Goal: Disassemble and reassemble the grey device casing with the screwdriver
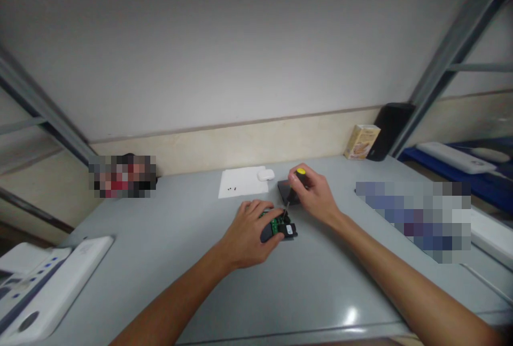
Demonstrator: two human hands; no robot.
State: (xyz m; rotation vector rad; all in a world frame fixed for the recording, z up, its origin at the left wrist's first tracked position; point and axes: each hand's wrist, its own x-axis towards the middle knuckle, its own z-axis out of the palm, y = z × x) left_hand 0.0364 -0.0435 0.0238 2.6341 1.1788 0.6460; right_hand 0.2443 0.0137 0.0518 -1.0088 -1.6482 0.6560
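Observation:
My right hand (315, 191) is closed around a screwdriver (300, 173) with a dark handle and a yellow end. Its shaft slants down to a small black device with an exposed green circuit board (274, 226). My left hand (252, 236) grips this device against the table, thumb on the near side and fingers over the far side, hiding its left part. Whether the tip sits in a screw is too small to tell. Behind the screwdriver lies a flat dark piece (285, 191), partly covered by my right hand.
A white paper sheet (242, 179) holds a small white case (265, 175) and a few tiny dark bits (232, 189). At the back right stand a yellow box (362, 141) and a black object (390, 132). A white device (60, 287) lies at left; blurred items flank the grey table (180, 217).

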